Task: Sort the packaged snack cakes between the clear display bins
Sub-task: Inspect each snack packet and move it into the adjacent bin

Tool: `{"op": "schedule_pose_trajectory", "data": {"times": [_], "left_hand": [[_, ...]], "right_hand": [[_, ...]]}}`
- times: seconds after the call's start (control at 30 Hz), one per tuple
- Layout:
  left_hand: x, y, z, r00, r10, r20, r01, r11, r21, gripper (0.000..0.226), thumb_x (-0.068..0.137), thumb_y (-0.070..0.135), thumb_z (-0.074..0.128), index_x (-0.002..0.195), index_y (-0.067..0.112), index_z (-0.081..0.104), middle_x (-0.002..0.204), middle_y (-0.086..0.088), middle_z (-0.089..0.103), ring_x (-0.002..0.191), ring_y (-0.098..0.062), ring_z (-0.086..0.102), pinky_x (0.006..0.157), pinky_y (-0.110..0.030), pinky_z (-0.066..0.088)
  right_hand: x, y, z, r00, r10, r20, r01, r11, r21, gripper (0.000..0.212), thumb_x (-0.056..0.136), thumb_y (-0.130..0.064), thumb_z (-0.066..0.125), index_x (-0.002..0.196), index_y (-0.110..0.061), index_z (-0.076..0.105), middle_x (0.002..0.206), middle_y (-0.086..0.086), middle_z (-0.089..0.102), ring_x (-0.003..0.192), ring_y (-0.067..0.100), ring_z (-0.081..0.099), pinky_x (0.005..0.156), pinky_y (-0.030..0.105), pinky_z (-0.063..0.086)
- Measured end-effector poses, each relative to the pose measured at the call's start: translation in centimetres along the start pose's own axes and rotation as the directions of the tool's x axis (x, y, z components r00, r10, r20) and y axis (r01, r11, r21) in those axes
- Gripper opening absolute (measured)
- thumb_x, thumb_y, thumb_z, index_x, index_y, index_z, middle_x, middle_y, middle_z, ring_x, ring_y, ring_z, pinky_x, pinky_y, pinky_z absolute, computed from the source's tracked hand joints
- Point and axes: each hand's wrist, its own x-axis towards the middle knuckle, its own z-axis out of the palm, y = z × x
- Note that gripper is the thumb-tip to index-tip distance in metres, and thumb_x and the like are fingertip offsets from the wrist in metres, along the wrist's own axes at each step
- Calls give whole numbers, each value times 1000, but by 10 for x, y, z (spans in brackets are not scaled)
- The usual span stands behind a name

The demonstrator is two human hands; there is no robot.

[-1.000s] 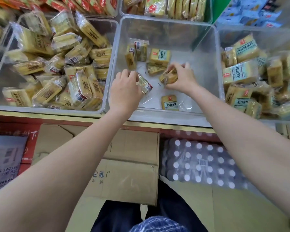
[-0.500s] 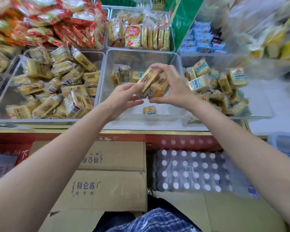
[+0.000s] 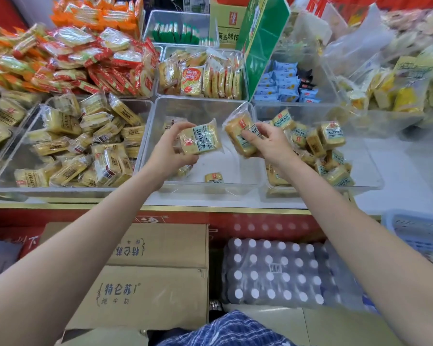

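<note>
Snack cakes in clear wrappers are up in both hands over the middle bin, which is nearly bare but for one small pack on its near floor and a few more behind the left hand. The left hand curls round a blue-labelled cake, with what looks like another tucked beneath. The right hand pinches a tilted cake between thumb and fingers.

The film looks slick, so a loose pinch could let a cake slide back into the middle bin or over the near rim. The left bin holds brown-labelled packs and the right bin blue-labelled ones; the two look much alike, so a pack could easily land in the wrong one.

Cake labels carry a red logo and Chinese characters too small to read. Below the counter, a cardboard carton reads 特仑苏 纯牛奶, beside shrink-wrapped bottles with a barcode sticker.
</note>
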Motion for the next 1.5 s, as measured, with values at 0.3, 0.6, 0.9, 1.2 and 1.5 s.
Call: {"op": "schedule_pose_trajectory", "data": {"times": [0.3, 0.6, 0.9, 1.2, 1.5], "left_hand": [[-8, 16, 6, 996, -89, 7, 88, 966, -244, 29, 91, 2, 57, 111, 24, 54, 110, -6, 57, 101, -27, 63, 86, -43, 56], [-15, 22, -5, 997, -49, 60, 64, 952, -300, 56, 86, -11, 56, 121, 31, 43, 124, -9, 50, 108, -24, 59, 89, -41, 54], [-8, 29, -3, 996, 93, -16, -94, 987, -131, 40, 79, -18, 59, 93, 19, 59, 118, -6, 54, 107, -14, 54, 86, -16, 48], [-5, 23, 3, 998, 50, -35, -56, 980, -192, 36, 82, -7, 64, 98, 24, 56, 101, 0, 64, 94, -16, 64, 84, -31, 54], [-5, 18, 22, 988, -150, -35, 134, 949, -285, 27, 88, 8, 64, 104, 20, 46, 110, -13, 67, 81, -16, 67, 75, -33, 58]], "right_hand": [[-8, -5, -2, 994, -105, 34, 104, 994, 25, 39, 81, -1, 70, 115, -10, 54, 110, 2, 57, 95, 6, 58, 80, 16, 51], [-15, -8, -10, 974, -224, -19, 224, 975, -9, 37, 77, -2, 72, 95, -32, 60, 118, 5, 52, 113, 15, 50, 102, 37, 45], [-20, -9, -17, 954, -300, -20, 299, 953, -40, 35, 79, -2, 72, 90, -33, 60, 123, -1, 49, 119, 12, 50, 108, 39, 40], [-20, -2, -21, 966, -241, -95, 238, 971, -36, 28, 78, -12, 75, 100, -19, 60, 127, 2, 50, 107, 4, 49, 92, 15, 43], [-23, -9, -13, 997, -2, -73, 21, 965, 261, 54, 86, -13, 69, 128, -24, 37, 98, 1, 58, 88, 21, 61, 61, 27, 52]]}}
